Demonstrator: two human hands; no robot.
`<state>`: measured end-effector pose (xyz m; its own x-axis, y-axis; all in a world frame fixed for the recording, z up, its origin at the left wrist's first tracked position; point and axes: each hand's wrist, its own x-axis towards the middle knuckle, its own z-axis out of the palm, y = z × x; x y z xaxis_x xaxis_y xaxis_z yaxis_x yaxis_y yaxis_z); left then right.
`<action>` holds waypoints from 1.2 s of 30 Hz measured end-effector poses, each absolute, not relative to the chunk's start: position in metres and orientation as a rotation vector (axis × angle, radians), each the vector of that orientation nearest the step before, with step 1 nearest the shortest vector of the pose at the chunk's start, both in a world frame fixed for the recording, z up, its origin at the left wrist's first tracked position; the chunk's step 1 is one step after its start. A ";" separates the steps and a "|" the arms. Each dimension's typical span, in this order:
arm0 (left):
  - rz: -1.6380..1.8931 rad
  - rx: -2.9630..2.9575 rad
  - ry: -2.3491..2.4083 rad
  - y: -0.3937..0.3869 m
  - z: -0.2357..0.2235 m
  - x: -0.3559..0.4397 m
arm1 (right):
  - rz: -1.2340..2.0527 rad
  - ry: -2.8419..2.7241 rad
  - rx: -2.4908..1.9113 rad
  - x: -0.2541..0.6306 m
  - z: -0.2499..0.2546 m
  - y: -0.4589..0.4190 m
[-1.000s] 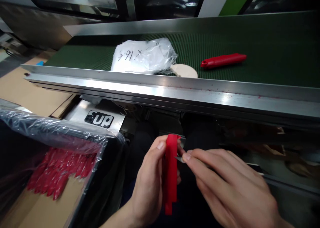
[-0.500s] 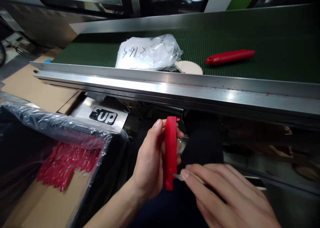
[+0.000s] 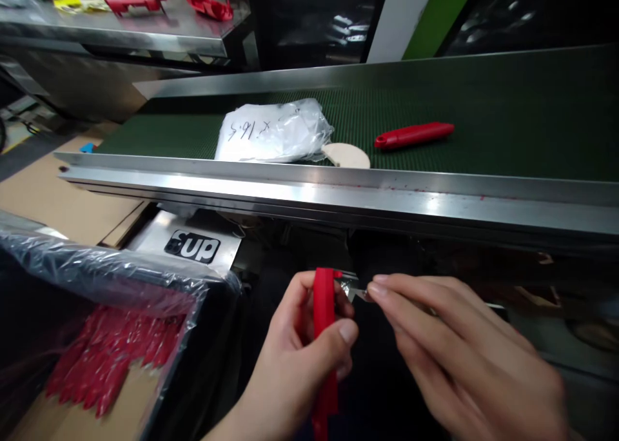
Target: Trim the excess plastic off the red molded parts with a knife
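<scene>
My left hand (image 3: 300, 357) is closed around a long red plastic part (image 3: 324, 325), held upright below the conveyor's metal rail, thumb across its front. My right hand (image 3: 454, 357) pinches a small metal blade (image 3: 358, 293) whose tip touches the upper end of the red part. Another red plastic part (image 3: 413, 135) lies on the green conveyor belt (image 3: 507, 131).
A clear plastic bag with handwriting (image 3: 273, 131) and a pale round disc (image 3: 345, 156) rest on the belt. A plastic-lined box at lower left (image 3: 120, 280) holds several red parts (image 3: 109, 351). More red pieces (image 3: 133, 0) lie on a steel table at the back left.
The blade has moved from the lower end of the red part up to its top end. My left thumb now lies across the part's front.
</scene>
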<state>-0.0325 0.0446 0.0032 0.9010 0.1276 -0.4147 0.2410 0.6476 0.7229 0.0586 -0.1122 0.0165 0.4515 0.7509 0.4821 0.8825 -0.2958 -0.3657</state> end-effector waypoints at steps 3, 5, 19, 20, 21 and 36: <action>-0.096 0.962 0.468 0.042 0.005 -0.039 | -0.313 -1.408 -2.116 0.060 0.015 -0.111; -0.093 0.984 0.471 0.041 0.007 -0.040 | -0.311 -1.414 -2.113 0.059 0.014 -0.112; -0.142 0.930 0.424 0.039 0.007 -0.044 | -0.384 -1.424 -2.121 0.067 0.008 -0.118; -0.166 0.894 0.402 0.039 0.006 -0.045 | -0.405 -1.368 -2.124 0.070 0.007 -0.120; -0.200 0.850 0.374 0.039 0.005 -0.047 | -0.424 -1.293 -2.121 0.072 0.007 -0.121; -0.163 0.487 0.043 0.032 -0.023 -0.046 | -0.231 -1.327 -2.015 0.056 0.012 -0.116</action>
<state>-0.0459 0.0323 -0.0229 0.9861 -0.1457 -0.0795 0.1659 0.8711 0.4622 0.0556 -0.1165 0.0124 0.4583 0.7353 0.4993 0.8608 -0.2274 -0.4553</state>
